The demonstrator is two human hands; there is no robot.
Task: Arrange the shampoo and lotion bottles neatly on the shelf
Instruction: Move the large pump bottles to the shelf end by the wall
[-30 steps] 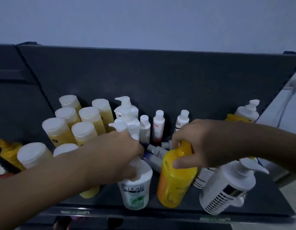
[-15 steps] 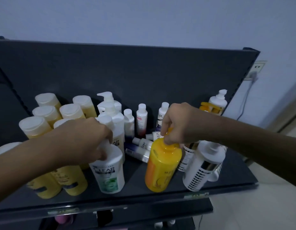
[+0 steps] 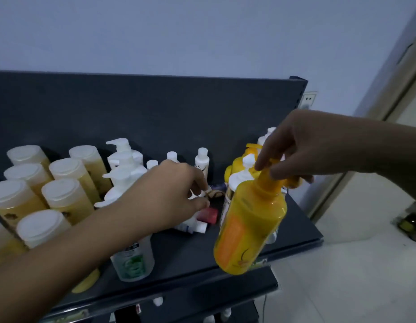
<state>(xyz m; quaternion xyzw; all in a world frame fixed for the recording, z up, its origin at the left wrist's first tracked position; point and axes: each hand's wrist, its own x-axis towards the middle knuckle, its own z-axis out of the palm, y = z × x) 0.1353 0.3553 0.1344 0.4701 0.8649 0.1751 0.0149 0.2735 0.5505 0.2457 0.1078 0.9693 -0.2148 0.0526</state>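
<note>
The right hand (image 3: 293,148) grips the tall yellow plastic pump bottle (image 3: 250,226) by its neck, tilted, lifted above the dark shelf's (image 3: 302,229) front right edge. The left hand (image 3: 172,194), fingers loosely curled, reaches among small white bottles (image 3: 201,159) mid-shelf; whether it grips anything is unclear.

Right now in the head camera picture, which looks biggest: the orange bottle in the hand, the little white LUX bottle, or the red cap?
1. orange bottle, biggest, though it is lifted nearer the camera, which exaggerates its size.
2. white LUX bottle, far back by the shelf wall.
3. red cap, smallest, lying near the left hand.
</note>
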